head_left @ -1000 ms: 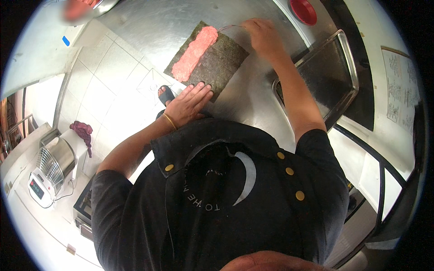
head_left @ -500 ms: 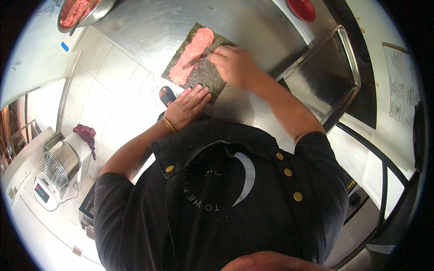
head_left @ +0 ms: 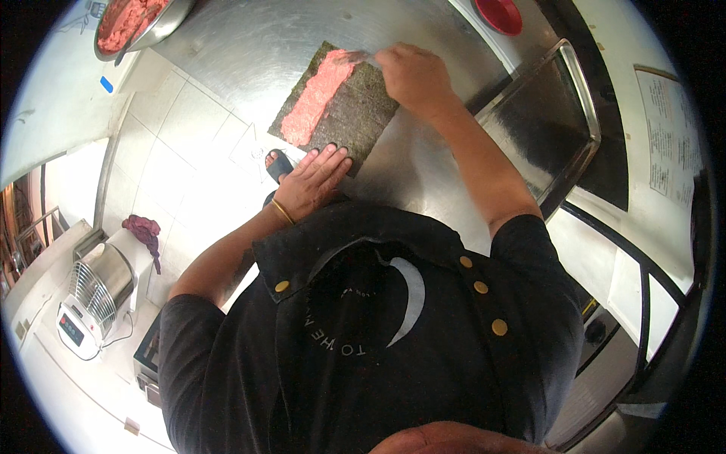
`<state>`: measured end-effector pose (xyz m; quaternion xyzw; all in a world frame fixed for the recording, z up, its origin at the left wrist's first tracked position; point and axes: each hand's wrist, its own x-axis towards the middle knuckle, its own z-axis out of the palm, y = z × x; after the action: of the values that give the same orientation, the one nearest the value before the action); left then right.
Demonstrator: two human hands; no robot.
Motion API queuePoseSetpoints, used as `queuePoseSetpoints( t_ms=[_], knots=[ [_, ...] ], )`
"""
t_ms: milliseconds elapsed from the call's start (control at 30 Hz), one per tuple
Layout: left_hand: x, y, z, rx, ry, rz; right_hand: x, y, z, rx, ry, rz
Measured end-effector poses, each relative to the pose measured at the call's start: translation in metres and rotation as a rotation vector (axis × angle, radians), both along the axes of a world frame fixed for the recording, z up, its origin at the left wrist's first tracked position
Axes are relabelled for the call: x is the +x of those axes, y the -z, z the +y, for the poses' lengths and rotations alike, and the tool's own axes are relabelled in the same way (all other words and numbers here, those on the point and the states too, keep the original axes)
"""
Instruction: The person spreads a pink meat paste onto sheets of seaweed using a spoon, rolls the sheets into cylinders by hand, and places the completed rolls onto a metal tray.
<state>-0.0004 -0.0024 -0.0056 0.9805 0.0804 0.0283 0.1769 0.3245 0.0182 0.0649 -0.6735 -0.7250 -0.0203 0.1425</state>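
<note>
A dark green nori sheet [head_left: 363,113] lies on the steel table, set at a slant. A strip of pink minced-meat paste [head_left: 316,100] runs along its left side. My left hand [head_left: 311,181] rests flat on the near edge of the sheet, fingers stretched out. In my closed right hand [head_left: 414,76] is the handle of a small metal utensil [head_left: 355,57], like a spoon or fork. Its head touches the far end of the paste; its exact shape is blurred.
At the far left stands a metal bowl [head_left: 160,32] of pink paste with a handle sticking out. A steel tray [head_left: 544,129] and a red bowl [head_left: 501,15] are at the right. The steel table [head_left: 249,57] ends left of the sheet, above a tiled floor. A white-and-steel mixer [head_left: 94,295] stands lower left.
My right hand has moved away from me with the utensil, from the middle of the strip to its far end. The paste looks straighter-edged. My left hand stays on the sheet.
</note>
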Motion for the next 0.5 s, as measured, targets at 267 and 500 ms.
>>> queuePoseSetpoints(
  t_ms=[267, 500],
  knots=[
    [-0.001, 0.006, 0.000, -0.007, -0.008, -0.032, -0.010, 0.009, 0.000, -0.034, -0.107, -0.005],
    [0.000, 0.003, 0.000, -0.008, -0.014, -0.036, 0.014, 0.000, 0.010, -0.013, -0.067, 0.027]
  ],
)
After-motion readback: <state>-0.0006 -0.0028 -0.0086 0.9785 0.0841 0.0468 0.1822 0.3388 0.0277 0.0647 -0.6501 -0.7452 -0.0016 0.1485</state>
